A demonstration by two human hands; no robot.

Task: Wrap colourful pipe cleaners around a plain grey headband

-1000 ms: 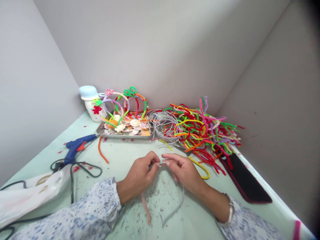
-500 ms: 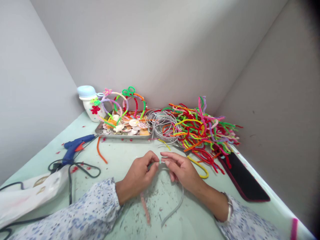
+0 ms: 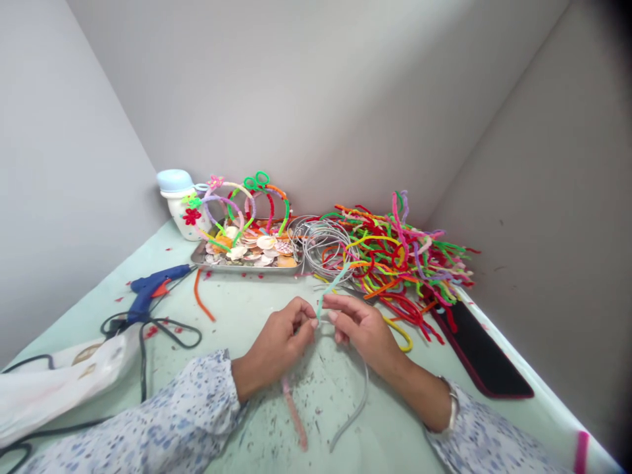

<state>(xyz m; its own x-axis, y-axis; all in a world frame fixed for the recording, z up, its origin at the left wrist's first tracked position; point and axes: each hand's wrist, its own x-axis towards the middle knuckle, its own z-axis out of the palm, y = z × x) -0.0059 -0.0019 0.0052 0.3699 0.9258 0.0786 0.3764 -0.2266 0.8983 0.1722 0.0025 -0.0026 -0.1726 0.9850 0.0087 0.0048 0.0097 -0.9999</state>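
Note:
My left hand [image 3: 284,339] is closed, thumb and index finger pinching a mint-green pipe cleaner [image 3: 332,289] where it meets a thin grey wire [image 3: 356,411]. The free end of the mint strand sticks up to the right, past my right fingertips. Below my left hand hangs a fuzzy pale pink pipe cleaner [image 3: 296,415]; its upper part is hidden by the palm. My right hand [image 3: 365,332] is loosely curled around the wire, index fingertip beside the mint strand. From under it the wire curves down toward me.
A metal tray [image 3: 247,268] of shells bears decorated headbands [image 3: 230,197]. Right of it lie a wire coil [image 3: 323,247] and a heap of colourful pipe cleaners [image 3: 399,257]. A blue glue gun [image 3: 153,289] with cord, a white bottle [image 3: 184,214] and a dark phone-like slab [image 3: 481,349] flank them.
The mint-green strand now stands up and to the right between my hands, where only a small bit showed before. The wire's hanging end and the pink strand have shifted slightly right.

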